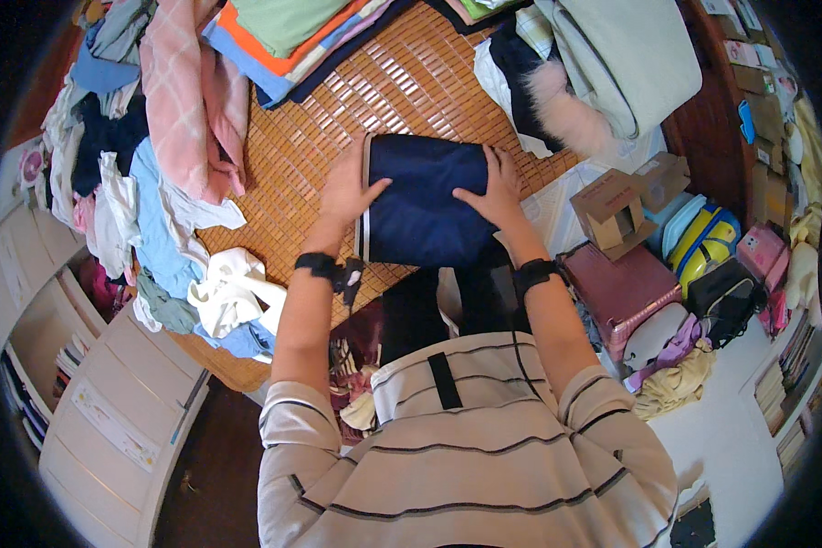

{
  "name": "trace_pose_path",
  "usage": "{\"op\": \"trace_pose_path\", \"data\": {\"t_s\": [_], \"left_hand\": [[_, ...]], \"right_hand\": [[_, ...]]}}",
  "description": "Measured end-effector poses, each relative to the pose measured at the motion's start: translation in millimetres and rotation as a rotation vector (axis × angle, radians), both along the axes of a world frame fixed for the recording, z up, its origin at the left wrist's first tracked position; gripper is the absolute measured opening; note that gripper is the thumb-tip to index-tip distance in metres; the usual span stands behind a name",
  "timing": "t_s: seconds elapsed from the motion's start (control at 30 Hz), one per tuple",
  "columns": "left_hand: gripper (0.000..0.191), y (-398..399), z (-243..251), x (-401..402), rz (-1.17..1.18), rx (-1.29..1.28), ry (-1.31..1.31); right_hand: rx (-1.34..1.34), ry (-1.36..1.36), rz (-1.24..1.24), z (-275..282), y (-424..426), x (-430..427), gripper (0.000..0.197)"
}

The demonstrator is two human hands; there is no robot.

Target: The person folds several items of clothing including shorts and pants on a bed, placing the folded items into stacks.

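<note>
A folded navy-blue cloth garment point(428, 205) with pale trim along its left edge lies on the bamboo mat point(301, 164) in front of me. My left hand point(353, 181) grips its upper left edge, the thumb on top and the fingers partly hidden. At the upper right edge, my right hand point(493, 188) holds it, with the thumb resting on the cloth. Both wrists wear black straps. Beyond the garment lies a stack of folded clothes point(281, 41) in green, orange and blue.
Loose clothes point(157, 226) and a pink blanket point(192, 103) lie at the left. Upper right are a pale folded cover point(630, 61) and pink fluffy fabric point(562, 103). An opened cardboard box point(609, 212) stands on a dark red case point(623, 288). A white cabinet point(109, 411) is lower left.
</note>
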State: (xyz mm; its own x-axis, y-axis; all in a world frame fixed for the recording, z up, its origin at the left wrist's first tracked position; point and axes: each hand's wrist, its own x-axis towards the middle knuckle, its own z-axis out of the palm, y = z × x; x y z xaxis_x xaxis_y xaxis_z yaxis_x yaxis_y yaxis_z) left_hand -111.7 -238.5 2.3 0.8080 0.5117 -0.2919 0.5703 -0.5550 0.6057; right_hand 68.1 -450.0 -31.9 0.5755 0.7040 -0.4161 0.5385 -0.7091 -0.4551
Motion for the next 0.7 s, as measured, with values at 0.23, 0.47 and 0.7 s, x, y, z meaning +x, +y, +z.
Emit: {"op": "trace_pose_path", "data": {"t_s": [0.23,0.47,0.7], "left_hand": [[0.053,-30.6,16.7,-94.2,0.538,-0.559,-0.062],[0.038,-133.8,-2.9,-135.3,0.315,-0.726,0.314],[0.051,-178.4,-38.7,-100.9,1.209,-1.172,-0.038]], "right_hand": [[0.322,0.037,0.189,-14.2,46.0,25.7,0.067],[-0.075,0.272,0.192,-22.9,65.6,28.6,0.064],[-0.222,0.486,0.120,-6.3,46.2,22.0,0.054]]}}
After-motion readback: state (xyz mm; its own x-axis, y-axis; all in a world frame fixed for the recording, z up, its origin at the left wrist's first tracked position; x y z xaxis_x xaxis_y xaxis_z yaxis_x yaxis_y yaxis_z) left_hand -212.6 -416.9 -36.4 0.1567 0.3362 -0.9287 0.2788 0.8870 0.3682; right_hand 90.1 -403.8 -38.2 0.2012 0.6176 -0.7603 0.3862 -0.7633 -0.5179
